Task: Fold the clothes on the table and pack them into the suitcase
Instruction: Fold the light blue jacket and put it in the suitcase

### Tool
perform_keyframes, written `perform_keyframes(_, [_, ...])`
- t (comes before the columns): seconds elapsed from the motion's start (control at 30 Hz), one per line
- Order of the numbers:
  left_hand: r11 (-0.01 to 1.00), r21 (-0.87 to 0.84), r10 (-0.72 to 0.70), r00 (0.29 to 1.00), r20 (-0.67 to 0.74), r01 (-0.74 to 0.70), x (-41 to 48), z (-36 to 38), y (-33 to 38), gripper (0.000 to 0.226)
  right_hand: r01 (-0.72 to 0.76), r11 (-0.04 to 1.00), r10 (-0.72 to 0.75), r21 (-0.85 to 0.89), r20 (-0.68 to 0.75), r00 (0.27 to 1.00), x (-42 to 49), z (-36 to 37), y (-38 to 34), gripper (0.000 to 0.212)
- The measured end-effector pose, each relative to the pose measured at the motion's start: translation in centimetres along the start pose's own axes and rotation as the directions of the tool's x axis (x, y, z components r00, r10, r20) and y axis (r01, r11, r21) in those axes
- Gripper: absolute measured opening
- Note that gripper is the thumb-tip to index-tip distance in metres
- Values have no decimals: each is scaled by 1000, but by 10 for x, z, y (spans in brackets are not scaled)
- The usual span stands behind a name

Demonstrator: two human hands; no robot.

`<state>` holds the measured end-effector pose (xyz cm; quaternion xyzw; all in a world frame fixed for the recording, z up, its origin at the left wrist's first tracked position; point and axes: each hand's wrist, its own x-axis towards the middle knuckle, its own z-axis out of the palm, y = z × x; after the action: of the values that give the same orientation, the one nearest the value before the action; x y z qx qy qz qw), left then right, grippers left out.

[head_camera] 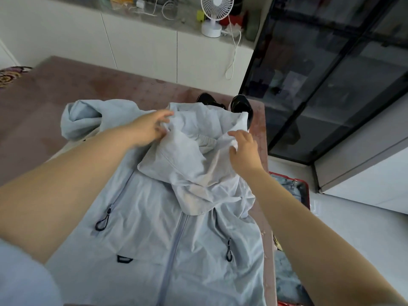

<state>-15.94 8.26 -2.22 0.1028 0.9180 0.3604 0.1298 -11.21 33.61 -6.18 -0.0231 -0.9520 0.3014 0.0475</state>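
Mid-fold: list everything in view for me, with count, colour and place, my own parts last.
jacket: one, pale blue-grey, spread zip-side up on the table, hood folded down onto the chest
table: one, mauve cover, under the jacket
shoes: two, black, far edge of the table behind the hood
suitcase: one, red, open on the floor right of the table, bluish clothes inside
fan: one, white, on the back counter
cables: a few, white, on the counter, one hanging down its front
glass cabinet: one, dark, at right
left grip: one, bare hand, on the hood's left edge, hold blurred
right grip: one, bare hand, pinches the hood's right edge
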Motion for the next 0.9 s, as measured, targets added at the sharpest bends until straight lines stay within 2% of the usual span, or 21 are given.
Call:
perform_keyframes(0.07, [993, 118, -19, 994, 111, 6, 1, 5, -1, 47, 2, 993, -2, -119, 7, 1000, 14, -12, 10, 47])
perform_keyframes(0.13, [1000, -3, -28, 993, 113, 28, -4, 10, 1, 39, -23, 981, 36, -192, 67, 997, 26, -19, 18, 52])
perform_keyframes(0.27, [943, -327, -92, 994, -52, 70, -10, -2, -3, 36, -120, 955, 176, -272, 192, 965, 42, -13, 29, 58])
perform_keyframes(0.33, [919, -393, -107, 969, -223, 11, -15, -16, -2, 40, -161, 954, 204, -255, 153, 967, 43, -5, 39, 44])
perform_keyframes(0.37, [915, -401, -102, 935, -341, -46, -19, -24, 0, 41, -174, 964, 199, -201, 112, 974, 44, -3, 45, 32])
perform_keyframes(0.43, [924, -363, -117, 814, -569, -121, -25, -44, 7, 39, -270, 961, 268, 61, 39, 963, 49, -11, 60, 15])
perform_keyframes(0.5, [951, -288, -136, 693, -708, -108, -28, -63, 6, 37, -414, 855, 436, 313, 1, 900, 57, -29, 78, 17])
perform_keyframes(0.53, [964, -258, -149, 670, -727, -66, -26, -71, 3, 37, -482, 788, 526, 383, -11, 851, 61, -39, 89, 19])
perform_keyframes(0.6, [971, -235, -198, 719, -666, 49, -22, -76, -7, 39, -579, 664, 661, 472, -10, 750, 67, -52, 109, 23])
perform_keyframes(0.67, [958, -183, -286, 801, -525, 222, -20, -70, -19, 40, -587, 602, 715, 541, -37, 699, 69, -55, 121, 24])
perform_keyframes(0.73, [920, 92, -304, 841, -448, 381, -22, -62, -29, 36, -534, 655, 686, 534, -126, 716, 64, -53, 121, 39])
perform_keyframes(0.8, [886, 292, -202, 868, -454, 359, -26, -58, -38, 29, -445, 796, 551, 409, -186, 814, 45, -46, 106, 48])
perform_keyframes(0.87, [916, 322, -61, 875, -480, 241, -29, -56, -44, 25, -306, 889, 342, 342, -49, 938, 16, -25, 89, 43])
perform_keyframes(0.9, [929, 324, 9, 863, -506, 180, -27, -55, -49, 26, -251, 921, 240, 298, 74, 968, 0, -13, 82, 41])
